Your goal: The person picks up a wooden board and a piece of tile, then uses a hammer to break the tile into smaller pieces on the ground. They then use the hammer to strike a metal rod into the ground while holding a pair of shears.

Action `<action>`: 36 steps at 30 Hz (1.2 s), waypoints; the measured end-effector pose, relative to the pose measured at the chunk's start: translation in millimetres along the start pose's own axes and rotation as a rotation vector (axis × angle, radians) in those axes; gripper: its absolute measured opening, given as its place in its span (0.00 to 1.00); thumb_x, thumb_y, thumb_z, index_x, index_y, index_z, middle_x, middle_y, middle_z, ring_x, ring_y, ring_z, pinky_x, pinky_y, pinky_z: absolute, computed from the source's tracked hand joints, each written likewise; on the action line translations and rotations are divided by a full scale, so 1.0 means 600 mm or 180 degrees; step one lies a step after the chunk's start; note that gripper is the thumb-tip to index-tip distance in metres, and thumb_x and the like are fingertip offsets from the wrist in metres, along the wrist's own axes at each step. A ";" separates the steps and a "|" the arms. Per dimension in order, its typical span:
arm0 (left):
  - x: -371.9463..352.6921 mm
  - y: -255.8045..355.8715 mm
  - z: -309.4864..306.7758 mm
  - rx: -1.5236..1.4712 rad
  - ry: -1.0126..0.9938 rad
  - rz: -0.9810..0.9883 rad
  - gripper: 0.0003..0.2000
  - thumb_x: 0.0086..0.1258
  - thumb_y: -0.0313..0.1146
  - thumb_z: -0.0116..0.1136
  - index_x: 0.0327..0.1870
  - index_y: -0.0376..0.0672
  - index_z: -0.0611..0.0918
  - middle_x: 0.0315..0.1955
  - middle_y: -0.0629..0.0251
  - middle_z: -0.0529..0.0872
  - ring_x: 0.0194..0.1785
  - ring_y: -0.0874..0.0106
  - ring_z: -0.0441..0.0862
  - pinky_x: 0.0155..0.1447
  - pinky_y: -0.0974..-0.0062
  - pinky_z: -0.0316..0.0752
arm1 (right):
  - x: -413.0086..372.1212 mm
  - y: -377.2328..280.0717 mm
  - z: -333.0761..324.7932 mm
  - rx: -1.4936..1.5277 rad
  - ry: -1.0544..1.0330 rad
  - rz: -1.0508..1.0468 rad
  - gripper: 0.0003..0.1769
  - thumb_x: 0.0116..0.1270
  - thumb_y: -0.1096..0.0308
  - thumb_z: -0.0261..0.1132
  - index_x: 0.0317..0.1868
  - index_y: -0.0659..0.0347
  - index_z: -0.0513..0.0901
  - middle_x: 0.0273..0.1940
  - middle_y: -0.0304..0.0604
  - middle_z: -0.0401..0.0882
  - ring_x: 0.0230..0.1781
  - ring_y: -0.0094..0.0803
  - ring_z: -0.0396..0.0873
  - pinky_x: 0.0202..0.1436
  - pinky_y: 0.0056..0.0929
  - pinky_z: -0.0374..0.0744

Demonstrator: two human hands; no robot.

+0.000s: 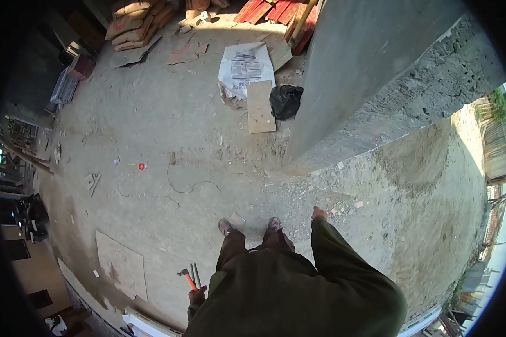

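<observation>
My left hand (197,293) is low in the view, beside my body, with its fingers closed round the orange handle of a hammer (190,282). The hammer's dark head points up and to the left. Two thin grey-green rods (194,274) stick up from the same hand; their lower ends are hidden. On the other side, my right hand (319,213) is held out from a dark green sleeve, above rubble on the floor. Its fingers look curled in, and nothing shows in them. Both my shoes stand on the concrete floor, near a small pale flat piece (238,219).
A concrete pillar (365,73) rises at right, with broken rubble (343,196) about its base. Near it lie a black plastic bag (286,102), a board (261,109) and a white sack (242,62). Wire (191,188), a red tape roll (142,166) and a stained sheet (121,264) lie leftward.
</observation>
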State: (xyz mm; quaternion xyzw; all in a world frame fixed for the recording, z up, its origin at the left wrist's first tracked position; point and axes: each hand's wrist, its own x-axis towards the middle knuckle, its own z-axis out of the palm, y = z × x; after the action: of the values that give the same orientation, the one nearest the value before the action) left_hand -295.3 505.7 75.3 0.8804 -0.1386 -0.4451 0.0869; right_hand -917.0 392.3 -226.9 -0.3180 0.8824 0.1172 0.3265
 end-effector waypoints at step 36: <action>0.182 0.387 0.236 0.1731 0.0548 -0.0675 0.22 0.45 0.45 0.73 0.25 0.34 0.75 0.19 0.64 0.79 0.21 0.69 0.75 0.25 0.66 0.70 | 0.616 -0.799 -0.121 0.3433 -0.0455 -0.0824 0.24 0.57 0.61 0.68 0.51 0.64 0.78 0.46 0.47 0.80 0.45 0.37 0.77 0.50 0.34 0.73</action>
State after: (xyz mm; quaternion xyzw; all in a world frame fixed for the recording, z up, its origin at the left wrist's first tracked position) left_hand -386.5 246.5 -27.0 0.9154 -0.1522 -0.3219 -0.1876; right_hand -863.7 -186.3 -412.0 -0.2030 0.7468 -0.3705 0.5137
